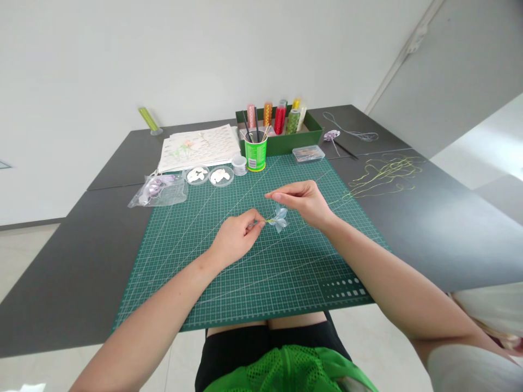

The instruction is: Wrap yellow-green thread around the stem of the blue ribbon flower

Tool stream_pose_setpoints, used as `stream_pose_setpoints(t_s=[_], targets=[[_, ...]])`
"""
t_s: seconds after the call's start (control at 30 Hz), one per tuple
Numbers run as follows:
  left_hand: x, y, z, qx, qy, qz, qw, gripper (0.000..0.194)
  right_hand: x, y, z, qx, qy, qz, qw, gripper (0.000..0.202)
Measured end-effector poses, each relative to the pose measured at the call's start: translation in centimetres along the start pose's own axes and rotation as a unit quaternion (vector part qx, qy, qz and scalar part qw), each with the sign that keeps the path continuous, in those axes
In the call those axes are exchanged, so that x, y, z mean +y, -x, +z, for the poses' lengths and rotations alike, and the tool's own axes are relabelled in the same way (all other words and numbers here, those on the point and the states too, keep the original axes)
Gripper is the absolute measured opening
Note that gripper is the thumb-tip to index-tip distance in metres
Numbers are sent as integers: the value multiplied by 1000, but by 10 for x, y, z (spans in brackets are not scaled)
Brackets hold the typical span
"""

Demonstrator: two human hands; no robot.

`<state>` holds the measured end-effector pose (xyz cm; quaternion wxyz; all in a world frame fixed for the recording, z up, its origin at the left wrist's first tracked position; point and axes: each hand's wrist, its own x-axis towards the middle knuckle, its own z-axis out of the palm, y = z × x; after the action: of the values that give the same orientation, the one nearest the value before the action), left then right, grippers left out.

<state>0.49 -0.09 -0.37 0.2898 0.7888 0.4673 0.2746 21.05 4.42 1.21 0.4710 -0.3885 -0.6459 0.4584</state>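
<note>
My left hand (pixel 238 238) pinches the thin green stem of a pale blue artificial flower (pixel 280 218) between thumb and forefinger. The petals point right, just above the green cutting mat (pixel 196 272). Higher and to the right of the bloom, my right hand (pixel 302 200) is closed in a pinch, thumb against forefinger. Whatever is at its fingertips is too fine to make out. A strand from the loose yellow-green thread (pixel 379 173) runs along the mat toward my right wrist.
Behind the mat stand a green box (pixel 281 146) of thread spools and a green cup (pixel 256 154) of tools. White sheets (pixel 200 146), two dishes of white pieces (pixel 221 176) and a plastic bag (pixel 159 190) lie left. A clear case (pixel 308 154) and purple flower (pixel 331 135) lie right.
</note>
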Motion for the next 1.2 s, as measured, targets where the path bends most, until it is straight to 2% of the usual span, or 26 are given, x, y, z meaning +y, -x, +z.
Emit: stream_pose_setpoints(t_s=[0.2,0.5,0.73,0.87,1.0,1.1,1.2], targets=[[1,1,0,-19,38,16,999,16,7,-4,-3,-16,9,2,1000,18],[4,1,-2,-18,125,15,992,12,17,-11,-7,-61,37,52,996,23],[3,1,-5,57,119,39,990,13,24,-14,-10,-106,0,120,987,29],[3,3,-10,131,32,75,988,13,24,-14,-10,-132,-6,153,979,28],[1,5,-12,184,-44,118,975,15,27,-12,-9,-186,-17,182,965,30],[1,5,-11,208,-39,128,969,14,29,-10,-6,-216,-39,187,958,34],[2,5,-12,233,2,105,967,13,29,-6,0,-234,-63,186,952,38]])
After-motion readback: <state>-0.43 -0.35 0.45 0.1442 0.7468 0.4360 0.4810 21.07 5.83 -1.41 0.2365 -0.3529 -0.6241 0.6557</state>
